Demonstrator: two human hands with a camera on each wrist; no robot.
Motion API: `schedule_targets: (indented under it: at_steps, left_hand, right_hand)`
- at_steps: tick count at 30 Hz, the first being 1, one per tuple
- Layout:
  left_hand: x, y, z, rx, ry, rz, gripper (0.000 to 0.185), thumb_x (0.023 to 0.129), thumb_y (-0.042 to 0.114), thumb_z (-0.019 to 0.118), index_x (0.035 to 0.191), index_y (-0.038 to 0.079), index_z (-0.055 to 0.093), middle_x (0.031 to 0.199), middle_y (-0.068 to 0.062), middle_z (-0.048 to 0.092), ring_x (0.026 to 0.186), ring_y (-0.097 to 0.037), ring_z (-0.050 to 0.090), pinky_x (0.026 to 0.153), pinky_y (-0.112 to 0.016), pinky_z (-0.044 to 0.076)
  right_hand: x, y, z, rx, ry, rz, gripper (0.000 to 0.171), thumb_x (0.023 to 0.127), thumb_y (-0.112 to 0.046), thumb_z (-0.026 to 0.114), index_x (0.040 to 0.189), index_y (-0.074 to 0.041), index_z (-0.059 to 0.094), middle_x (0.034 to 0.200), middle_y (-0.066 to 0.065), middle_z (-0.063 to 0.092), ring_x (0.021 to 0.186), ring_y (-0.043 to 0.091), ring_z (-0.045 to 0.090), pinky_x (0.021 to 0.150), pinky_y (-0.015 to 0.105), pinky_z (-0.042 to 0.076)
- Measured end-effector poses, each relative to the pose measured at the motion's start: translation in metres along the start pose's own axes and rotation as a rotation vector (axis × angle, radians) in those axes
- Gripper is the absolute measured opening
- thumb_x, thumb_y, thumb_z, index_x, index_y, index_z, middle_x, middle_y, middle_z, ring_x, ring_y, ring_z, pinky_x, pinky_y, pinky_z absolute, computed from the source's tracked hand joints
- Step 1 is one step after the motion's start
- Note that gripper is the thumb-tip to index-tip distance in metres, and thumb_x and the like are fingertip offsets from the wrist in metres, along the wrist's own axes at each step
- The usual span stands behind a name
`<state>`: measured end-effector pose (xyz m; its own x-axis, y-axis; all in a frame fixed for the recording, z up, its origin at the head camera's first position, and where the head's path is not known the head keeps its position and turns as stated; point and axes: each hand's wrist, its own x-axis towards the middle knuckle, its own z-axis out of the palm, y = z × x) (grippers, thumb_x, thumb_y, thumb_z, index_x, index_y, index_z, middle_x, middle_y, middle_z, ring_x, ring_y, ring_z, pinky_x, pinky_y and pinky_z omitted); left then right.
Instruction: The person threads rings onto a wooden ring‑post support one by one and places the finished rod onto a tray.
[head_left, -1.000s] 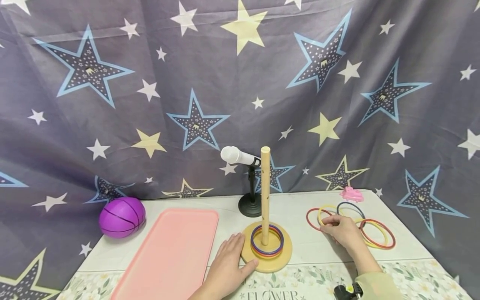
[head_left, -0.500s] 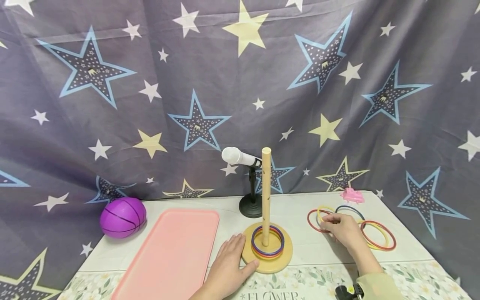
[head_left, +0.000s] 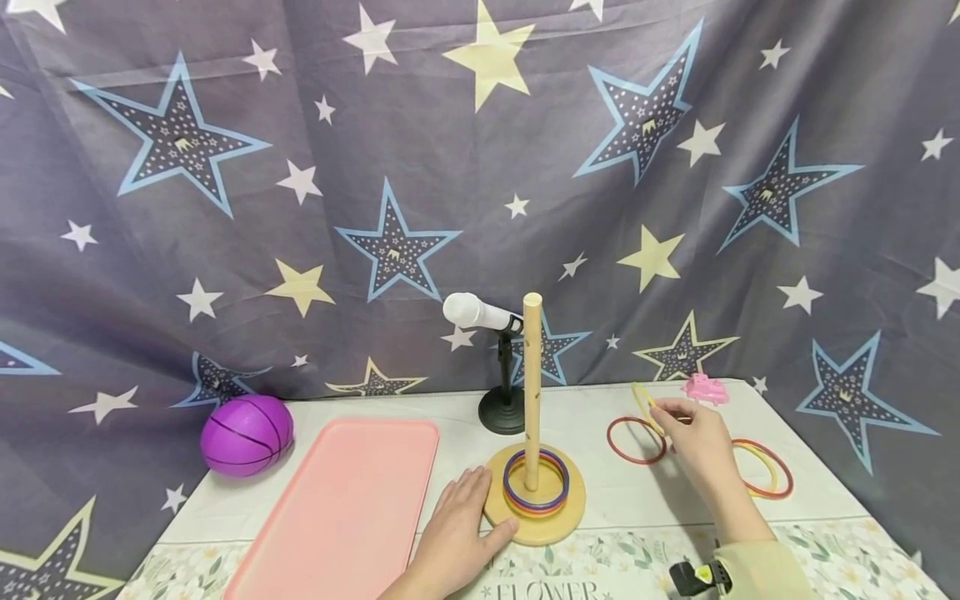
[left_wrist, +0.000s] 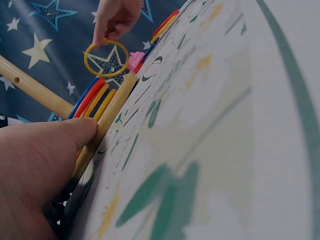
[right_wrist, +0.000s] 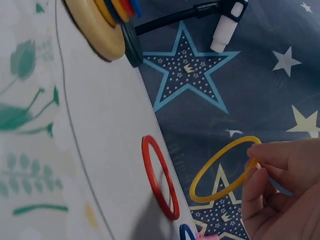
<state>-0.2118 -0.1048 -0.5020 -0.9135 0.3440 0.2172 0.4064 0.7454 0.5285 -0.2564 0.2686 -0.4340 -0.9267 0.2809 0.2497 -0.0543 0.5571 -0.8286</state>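
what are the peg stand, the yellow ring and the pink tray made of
Peg stand: looks like unpainted wood, pale tan and matt, with small holes drilled up the post.
Yellow ring, pinched by the right hand: probably plastic, thin, smooth, evenly coloured, holding its round shape off the table.
Pink tray: likely plastic, one flat colour with a moulded raised rim and a soft sheen.

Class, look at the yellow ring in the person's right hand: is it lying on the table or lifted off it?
Lifted off. The right hand pinches the yellow ring in the air, while the red ring lies flat on the table.
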Motion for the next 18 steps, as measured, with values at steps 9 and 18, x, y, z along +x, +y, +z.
schedule_targets:
  at_steps: [9, 18]
  left_hand:
    - [0.0, 0.001, -0.001, -0.002, 0.002, 0.001, 0.093, 0.102, 0.06, 0.071, 0.16, -0.009, 0.049, 0.167, -0.029, 0.046, 0.159, -0.046, 0.038, 0.131, -0.066, 0.024]
    - [-0.001, 0.003, -0.002, 0.002, 0.0, -0.003, 0.092, 0.102, 0.059, 0.072, 0.16, -0.009, 0.049, 0.166, -0.029, 0.047, 0.158, -0.046, 0.039, 0.131, -0.066, 0.025]
  right_hand:
    - [-0.001, -0.017, -0.004, 0.113, 0.047, 0.03, 0.035, 0.107, -0.024, 0.075, 0.132, 0.001, 0.077, 0.097, 0.003, 0.077, 0.067, 0.01, 0.064, 0.061, 0.023, 0.054]
    - [-0.004, -0.038, -0.009, 0.291, 0.058, 0.052, 0.041, 0.108, -0.025, 0.076, 0.137, 0.003, 0.073, 0.09, -0.009, 0.069, 0.078, 0.008, 0.062, 0.061, 0.023, 0.058]
